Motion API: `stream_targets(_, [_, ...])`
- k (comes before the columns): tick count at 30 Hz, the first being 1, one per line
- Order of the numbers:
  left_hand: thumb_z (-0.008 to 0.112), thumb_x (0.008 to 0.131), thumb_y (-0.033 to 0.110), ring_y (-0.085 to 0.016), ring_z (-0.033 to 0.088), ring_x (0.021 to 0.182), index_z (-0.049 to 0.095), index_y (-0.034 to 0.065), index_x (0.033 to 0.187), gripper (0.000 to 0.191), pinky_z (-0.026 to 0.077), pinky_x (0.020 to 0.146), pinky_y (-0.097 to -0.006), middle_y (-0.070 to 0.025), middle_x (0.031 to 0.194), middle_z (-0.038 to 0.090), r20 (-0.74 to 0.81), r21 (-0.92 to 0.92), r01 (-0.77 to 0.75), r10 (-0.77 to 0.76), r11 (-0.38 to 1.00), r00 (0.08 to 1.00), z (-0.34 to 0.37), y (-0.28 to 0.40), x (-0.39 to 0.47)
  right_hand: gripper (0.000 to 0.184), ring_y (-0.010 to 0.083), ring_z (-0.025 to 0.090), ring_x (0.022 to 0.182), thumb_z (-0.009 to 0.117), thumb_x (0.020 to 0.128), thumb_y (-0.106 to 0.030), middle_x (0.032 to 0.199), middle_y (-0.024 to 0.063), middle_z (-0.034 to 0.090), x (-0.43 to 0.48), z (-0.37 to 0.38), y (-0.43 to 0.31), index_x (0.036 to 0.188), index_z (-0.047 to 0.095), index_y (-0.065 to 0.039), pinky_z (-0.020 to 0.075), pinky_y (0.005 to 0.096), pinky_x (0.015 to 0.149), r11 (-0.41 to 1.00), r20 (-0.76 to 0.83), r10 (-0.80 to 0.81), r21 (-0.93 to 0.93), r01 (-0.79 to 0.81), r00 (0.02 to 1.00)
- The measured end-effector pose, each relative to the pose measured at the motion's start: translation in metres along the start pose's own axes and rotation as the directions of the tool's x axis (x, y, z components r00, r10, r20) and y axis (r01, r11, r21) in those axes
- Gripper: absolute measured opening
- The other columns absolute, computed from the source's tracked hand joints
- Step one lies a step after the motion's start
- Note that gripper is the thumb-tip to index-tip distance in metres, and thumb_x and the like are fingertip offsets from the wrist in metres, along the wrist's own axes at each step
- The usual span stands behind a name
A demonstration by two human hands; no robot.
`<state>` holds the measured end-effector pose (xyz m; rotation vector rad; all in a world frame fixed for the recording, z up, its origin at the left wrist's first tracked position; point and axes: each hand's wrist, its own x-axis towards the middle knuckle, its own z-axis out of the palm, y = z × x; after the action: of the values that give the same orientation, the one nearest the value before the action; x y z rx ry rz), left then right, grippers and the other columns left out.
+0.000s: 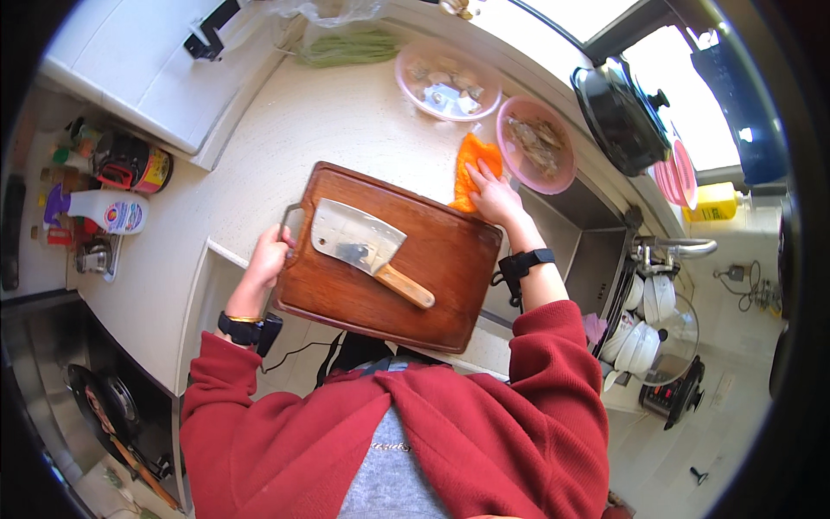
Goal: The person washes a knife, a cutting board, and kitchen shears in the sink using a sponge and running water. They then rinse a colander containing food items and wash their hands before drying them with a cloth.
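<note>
My left hand (271, 254) grips the metal handle (292, 224) at the left end of a brown wooden cutting board (415, 243). The board's near edge juts past the counter front toward my body. On it lies a cleaver (356, 237), its broad blade to the left and its wooden handle slanting toward the near right. My right hand (496, 194) is spread on an orange cloth (470, 165), pressing it to the counter just beyond the board's far right corner. The cloth is bunched beside a pink bowl.
Two pink bowls hold shell-like pieces (447, 81) and brownish food scraps (537, 146). A steel sink (593, 272) lies right. Green stalks (350, 47) rest at the back; a spray bottle (107, 211) stands left. A black pot (616, 117) sits by the window, and white bowls (639, 344) beyond the sink.
</note>
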<state>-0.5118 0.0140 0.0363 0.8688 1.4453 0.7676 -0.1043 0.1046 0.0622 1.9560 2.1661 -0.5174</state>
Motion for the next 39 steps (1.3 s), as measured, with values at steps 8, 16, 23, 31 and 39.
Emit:
stream_targets(8, [0.038, 0.066, -0.007, -0.010, 0.042, 0.061, 0.048, 0.0083, 0.072, 0.020, 0.032, 0.054, -0.0231, -0.0005, 0.067, 0.047, -0.058, 0.092, 0.000, 0.006, 0.996, 0.998, -0.034, 0.024, 0.050, 0.053, 0.0389, 0.049, 0.103, 0.048, 0.076, -0.009, 0.137, 0.0067, 0.037, -0.032, 0.018, 0.027, 0.127, 0.046, -0.024, 0.0408, 0.0386, 0.093, 0.990, -0.167, 0.021, 0.140, 0.003, 0.986])
stream_targets(16, [0.037, 0.068, -0.006, -0.010, 0.042, 0.058, 0.048, 0.0079, 0.075, 0.019, 0.032, 0.052, -0.0230, -0.0002, 0.065, 0.046, -0.062, 0.080, 0.031, -0.026, 0.996, 0.998, -0.029, 0.037, 0.094, 0.042, 0.0342, 0.056, 0.088, 0.051, 0.070, 0.001, 0.111, 0.0117, 0.059, -0.094, 0.041, 0.060, 0.109, 0.061, -0.011, 0.0471, 0.0379, 0.082, 0.932, -0.337, 0.277, 0.324, -0.165, 0.900])
stream_targets(23, [0.044, 0.073, 0.004, -0.022, 0.054, 0.062, 0.060, 0.0045, 0.083, 0.018, 0.042, 0.057, -0.0320, -0.0101, 0.071, 0.057, -0.104, 0.522, -0.120, 0.202, 0.845, 0.974, -0.006, 0.042, 0.129, 0.030, 0.0271, 0.061, 0.080, 0.047, 0.071, -0.001, 0.091, 0.0100, 0.065, -0.194, 0.039, 0.087, 0.095, 0.065, -0.007, 0.0508, 0.0354, 0.071, 0.934, -0.381, 0.321, 0.278, -0.224, 0.867])
stream_targets(31, [0.048, 0.076, 0.014, -0.030, 0.059, 0.081, 0.066, 0.0075, 0.090, 0.024, 0.046, 0.074, -0.0367, -0.0181, 0.090, 0.060, 0.134, 0.867, -0.316, 0.430, 0.386, 0.893, 0.017, 0.089, 0.095, 0.025, 0.0212, 0.055, 0.082, 0.058, 0.067, -0.008, 0.104, -0.0012, 0.060, -0.277, 0.088, 0.008, 0.089, 0.063, -0.018, 0.0498, 0.0292, 0.067, 0.988, -0.372, -0.107, 0.060, 0.139, 0.922])
stream_targets(39, [0.050, 0.077, 0.009, -0.021, 0.058, 0.073, 0.062, 0.0044, 0.096, 0.023, 0.047, 0.071, -0.0310, -0.0139, 0.095, 0.056, 0.403, 0.639, -0.654, 0.547, 0.406, 0.734, 0.138, 0.109, 0.041, 0.016, 0.0231, 0.053, 0.085, 0.054, 0.072, -0.010, 0.100, 0.0003, 0.058, -0.304, 0.090, 0.088, 0.086, 0.058, -0.015, 0.0498, 0.0309, 0.067, 0.996, -0.316, -0.074, 0.029, 0.088, 0.946])
